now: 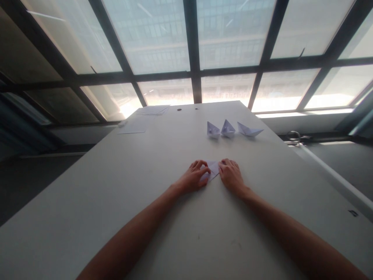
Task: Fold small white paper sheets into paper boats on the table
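Observation:
A small folded sheet of white paper [213,168] lies on the white table [163,155] between my hands. My left hand [198,174] is closed on its left side, with thumb and fingers curled over the paper. At the right corner, my right hand [230,174] presses the paper with its fingers held together. Parts of the sheet are hidden under both hands. Beyond them stand three folded paper boats: a left one [213,130], a middle one [227,128] and a longer right one [250,130].
Flat paper sheets [132,126] lie at the table's far left, with more sheets [154,110] behind them. Two small round dark spots, one a hole [179,109], show near the far edge. Large windows [163,39] rise behind the table. A white rail [332,171] runs along the right.

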{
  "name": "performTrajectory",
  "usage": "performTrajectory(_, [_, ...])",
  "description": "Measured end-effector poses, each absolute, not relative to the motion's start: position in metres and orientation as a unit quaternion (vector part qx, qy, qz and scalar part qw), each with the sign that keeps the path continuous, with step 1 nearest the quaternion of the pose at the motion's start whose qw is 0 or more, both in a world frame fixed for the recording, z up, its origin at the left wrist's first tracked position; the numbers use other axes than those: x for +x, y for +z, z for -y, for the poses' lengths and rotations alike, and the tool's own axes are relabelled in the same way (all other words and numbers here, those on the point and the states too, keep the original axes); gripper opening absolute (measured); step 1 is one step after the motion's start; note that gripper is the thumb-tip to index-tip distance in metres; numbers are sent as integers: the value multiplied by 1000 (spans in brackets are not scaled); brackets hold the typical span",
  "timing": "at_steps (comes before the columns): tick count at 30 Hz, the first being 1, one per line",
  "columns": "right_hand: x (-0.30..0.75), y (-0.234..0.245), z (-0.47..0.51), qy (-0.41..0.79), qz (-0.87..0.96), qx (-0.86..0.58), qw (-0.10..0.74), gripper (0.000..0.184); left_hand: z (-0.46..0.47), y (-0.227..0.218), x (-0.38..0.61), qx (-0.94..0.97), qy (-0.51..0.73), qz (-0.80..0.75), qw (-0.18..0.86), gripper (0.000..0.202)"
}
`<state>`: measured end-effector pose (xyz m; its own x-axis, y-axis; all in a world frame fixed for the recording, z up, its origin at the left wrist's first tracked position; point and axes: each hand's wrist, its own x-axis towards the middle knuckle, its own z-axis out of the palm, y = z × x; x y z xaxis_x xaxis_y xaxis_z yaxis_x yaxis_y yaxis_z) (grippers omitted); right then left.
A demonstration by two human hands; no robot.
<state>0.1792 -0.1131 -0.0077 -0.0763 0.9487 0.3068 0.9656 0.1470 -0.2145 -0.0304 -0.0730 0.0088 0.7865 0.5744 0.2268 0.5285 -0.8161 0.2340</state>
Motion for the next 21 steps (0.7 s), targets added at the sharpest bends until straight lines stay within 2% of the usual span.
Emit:
performTrajectory(5, [176,-15,110,48,790,-583,183,45,71,3,-30,958,64,-267,80,63])
performTrajectory(9, [174,-19,109,73,795,-585,146,55,70,-2,-31,955,22,-292,52,62])
performTrajectory(15, [183,-22,103,56,718,-685,112,63,72,2,-31,953,4,-300,39,60])
performTrajectory(21, [194,-26,97,50,676,-725,122,63,71,2,-32,952,0,-302,41,59])
